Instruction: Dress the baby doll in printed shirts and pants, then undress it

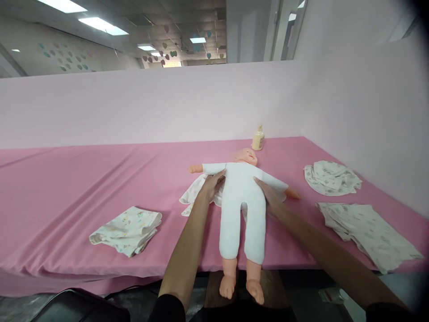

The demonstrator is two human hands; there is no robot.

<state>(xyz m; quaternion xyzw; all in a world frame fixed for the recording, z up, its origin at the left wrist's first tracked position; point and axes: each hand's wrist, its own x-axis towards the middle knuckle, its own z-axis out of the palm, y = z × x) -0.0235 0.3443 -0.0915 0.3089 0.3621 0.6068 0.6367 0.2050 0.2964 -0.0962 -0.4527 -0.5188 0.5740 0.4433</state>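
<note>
A baby doll (243, 188) with a white cloth body lies on its back, arms spread and head toward the wall. Its bare feet stick out past the table's near edge. My left hand (213, 184) grips the doll's side on the left, fingers partly hidden beneath it. On the other side of the torso, my right hand (269, 195) holds on with the thumb over the front and the remaining fingers out of sight. A white printed baby garment (194, 191) is spread under the doll, mostly covered by it.
A pink sheet (83, 179) covers the table. A folded printed cloth (129, 229) lies at left; two more, an upper cloth (331, 177) and a lower cloth (367, 230), lie at right. A pump bottle (258, 138) stands by the back wall (150, 107).
</note>
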